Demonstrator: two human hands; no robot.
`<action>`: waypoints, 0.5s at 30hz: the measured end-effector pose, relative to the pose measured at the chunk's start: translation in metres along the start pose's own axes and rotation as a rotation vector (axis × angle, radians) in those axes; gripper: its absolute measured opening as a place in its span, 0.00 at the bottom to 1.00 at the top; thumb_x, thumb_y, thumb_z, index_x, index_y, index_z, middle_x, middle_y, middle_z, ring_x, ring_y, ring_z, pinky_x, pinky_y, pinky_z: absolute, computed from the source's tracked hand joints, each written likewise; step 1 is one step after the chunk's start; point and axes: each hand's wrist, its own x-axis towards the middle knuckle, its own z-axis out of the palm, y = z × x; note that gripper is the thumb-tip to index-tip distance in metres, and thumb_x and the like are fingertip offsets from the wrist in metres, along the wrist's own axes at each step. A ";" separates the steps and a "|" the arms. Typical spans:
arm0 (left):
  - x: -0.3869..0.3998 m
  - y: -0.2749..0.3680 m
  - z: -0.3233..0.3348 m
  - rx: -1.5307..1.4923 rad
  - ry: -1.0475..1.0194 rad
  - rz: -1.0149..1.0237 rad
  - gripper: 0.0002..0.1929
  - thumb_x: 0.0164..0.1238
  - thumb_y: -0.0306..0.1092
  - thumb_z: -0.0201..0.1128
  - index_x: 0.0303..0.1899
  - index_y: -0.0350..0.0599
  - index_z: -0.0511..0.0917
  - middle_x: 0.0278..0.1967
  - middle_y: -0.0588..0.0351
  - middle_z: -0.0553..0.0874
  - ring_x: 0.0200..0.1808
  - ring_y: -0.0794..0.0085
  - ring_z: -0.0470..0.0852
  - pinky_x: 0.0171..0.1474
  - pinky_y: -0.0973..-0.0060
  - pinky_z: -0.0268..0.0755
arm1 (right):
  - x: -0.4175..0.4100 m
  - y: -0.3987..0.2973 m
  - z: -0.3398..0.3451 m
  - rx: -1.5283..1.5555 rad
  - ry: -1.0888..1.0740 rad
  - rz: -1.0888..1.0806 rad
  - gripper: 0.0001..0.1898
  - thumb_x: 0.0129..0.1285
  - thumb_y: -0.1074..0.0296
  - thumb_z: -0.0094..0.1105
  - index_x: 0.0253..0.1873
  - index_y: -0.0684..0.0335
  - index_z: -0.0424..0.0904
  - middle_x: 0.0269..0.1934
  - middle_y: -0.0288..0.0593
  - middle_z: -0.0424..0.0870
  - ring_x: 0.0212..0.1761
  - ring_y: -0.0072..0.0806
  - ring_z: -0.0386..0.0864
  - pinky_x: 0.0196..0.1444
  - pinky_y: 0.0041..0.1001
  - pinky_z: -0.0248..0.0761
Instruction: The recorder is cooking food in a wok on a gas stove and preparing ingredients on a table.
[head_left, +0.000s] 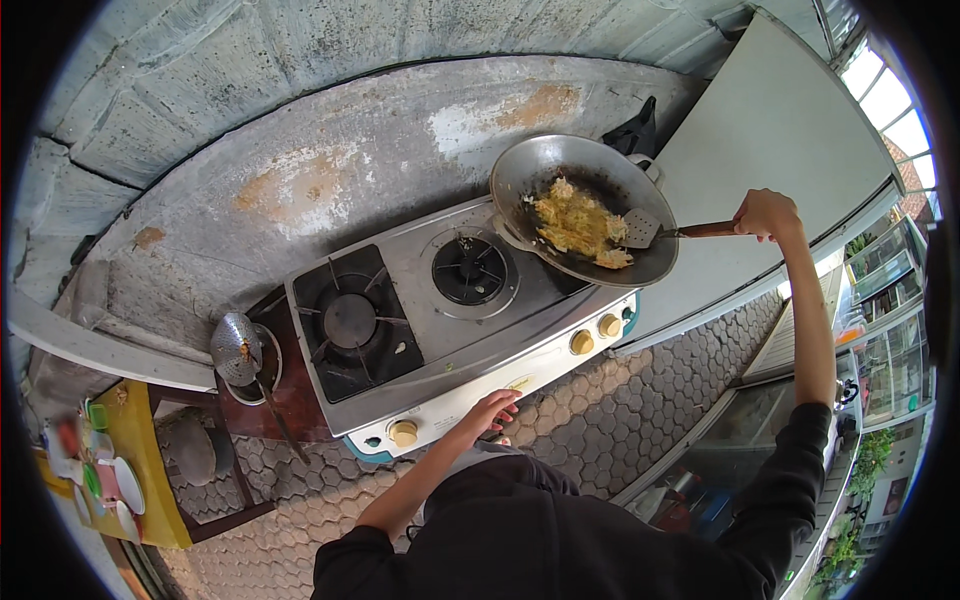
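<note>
My right hand (766, 214) grips the wooden handle of a perforated metal spatula (641, 227). The blade rests inside a large metal wok (517, 176), against the right side of a yellow-brown mass of food (574, 217), perhaps egg with rice. Under the wok, the right end of a gas stove (420, 300) is mostly hidden. My left hand (491, 411) hangs in front of the stove's control panel, fingers loosely apart and holding nothing. Whether its fingertips touch the panel, I cannot tell.
Left of the stove, a perforated skimmer (237, 346) lies over a metal pot (276, 367). A yellow table (165, 480) carries plastic dishes at far left. To the right stands a large pale panel (795, 142); a worn wall (360, 150) rises behind. Control knobs (403, 433) line the stove front.
</note>
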 end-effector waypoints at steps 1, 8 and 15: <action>0.000 0.001 0.001 0.009 0.005 -0.004 0.20 0.68 0.52 0.48 0.55 0.54 0.72 0.40 0.64 0.75 0.40 0.81 0.74 0.42 0.80 0.65 | 0.000 -0.001 0.002 -0.014 0.015 -0.008 0.09 0.48 0.64 0.61 0.36 0.48 0.85 0.18 0.34 0.80 0.17 0.21 0.77 0.21 0.20 0.72; 0.001 -0.001 0.003 0.006 -0.012 0.015 0.21 0.68 0.53 0.48 0.55 0.54 0.71 0.40 0.64 0.75 0.40 0.81 0.74 0.42 0.80 0.65 | -0.004 0.007 0.013 -0.046 0.105 -0.015 0.10 0.47 0.63 0.63 0.37 0.46 0.85 0.14 0.31 0.78 0.16 0.20 0.77 0.23 0.20 0.71; -0.001 -0.001 0.006 0.023 -0.019 0.006 0.20 0.68 0.53 0.47 0.55 0.55 0.72 0.39 0.64 0.74 0.40 0.81 0.74 0.42 0.79 0.64 | -0.017 0.011 0.018 -0.091 0.236 -0.034 0.11 0.46 0.63 0.62 0.38 0.45 0.85 0.26 0.35 0.84 0.30 0.27 0.82 0.35 0.25 0.75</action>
